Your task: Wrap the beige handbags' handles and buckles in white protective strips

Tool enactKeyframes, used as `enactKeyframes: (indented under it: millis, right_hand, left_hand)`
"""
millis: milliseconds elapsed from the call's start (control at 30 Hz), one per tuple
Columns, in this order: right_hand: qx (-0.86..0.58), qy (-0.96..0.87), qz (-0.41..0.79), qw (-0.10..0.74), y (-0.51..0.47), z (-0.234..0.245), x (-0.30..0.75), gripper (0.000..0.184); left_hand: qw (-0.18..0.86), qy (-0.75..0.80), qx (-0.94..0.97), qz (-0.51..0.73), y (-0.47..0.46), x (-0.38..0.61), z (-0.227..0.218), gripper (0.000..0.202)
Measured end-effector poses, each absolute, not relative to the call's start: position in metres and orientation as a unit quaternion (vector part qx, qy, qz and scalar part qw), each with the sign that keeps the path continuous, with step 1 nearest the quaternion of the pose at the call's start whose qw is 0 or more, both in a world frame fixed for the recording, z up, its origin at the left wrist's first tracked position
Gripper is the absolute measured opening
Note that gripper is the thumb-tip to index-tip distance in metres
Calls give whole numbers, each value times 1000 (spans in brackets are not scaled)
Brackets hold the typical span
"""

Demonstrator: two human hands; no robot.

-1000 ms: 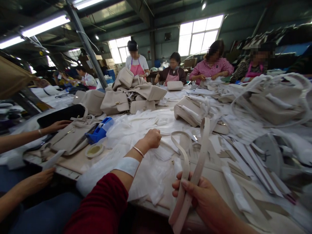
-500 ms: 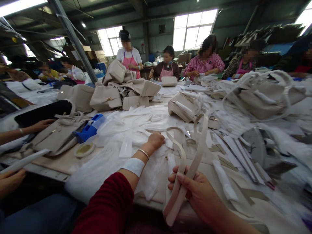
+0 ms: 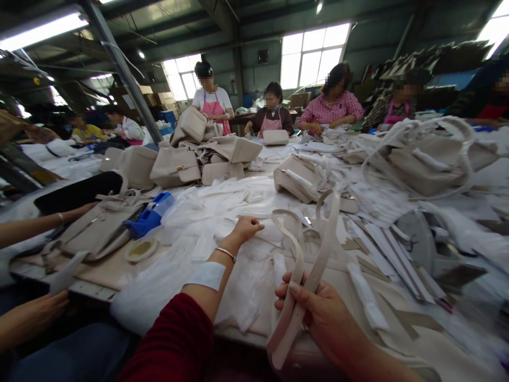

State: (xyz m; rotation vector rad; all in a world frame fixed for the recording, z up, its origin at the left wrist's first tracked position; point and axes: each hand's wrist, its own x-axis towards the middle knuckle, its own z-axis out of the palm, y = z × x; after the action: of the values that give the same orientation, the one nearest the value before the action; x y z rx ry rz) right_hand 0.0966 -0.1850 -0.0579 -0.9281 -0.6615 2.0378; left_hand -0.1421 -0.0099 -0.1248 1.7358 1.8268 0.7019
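Note:
My right hand (image 3: pixel 316 305) is closed round two beige bag straps (image 3: pixel 293 260), their looped ends rising above the fingers. Over a spread of thin white plastic sleeves (image 3: pixel 238 193), my left hand (image 3: pixel 247 228) has its fingers curled together; whatever may be between them is too small to make out. Beneath the straps lies a beige bag (image 3: pixel 334 265), partly hidden by my right hand. A rolled white wrap (image 3: pixel 368 297) rests on that bag, to the right of the hand.
A blue tape dispenser (image 3: pixel 153 215) and a tape roll (image 3: pixel 141 249) are at the left, beside a co-worker's hands and a beige bag (image 3: pixel 99 225). Beige bags (image 3: pixel 175 164) are piled behind. A grey dispenser (image 3: pixel 429 249) stands right. Several people work across the table.
My left hand has drawn slightly left and toward me, fingers still curled. My right hand keeps the straps in place. At the left, the co-worker's near hand has shifted with a white-wrapped strip.

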Motion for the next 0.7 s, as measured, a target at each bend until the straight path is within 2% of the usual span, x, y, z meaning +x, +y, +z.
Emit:
enactKeyframes:
  millis: [267,700]
  right_hand:
    - [-364,-259,804,393,-184,-65,96,41]
    - [-371,-261,806,381,-184,-69,94,40]
  left_hand:
    - [325,631,598,372,-16,-155,-126,34]
    - [265,625,532,506,3,-165,-128,19]
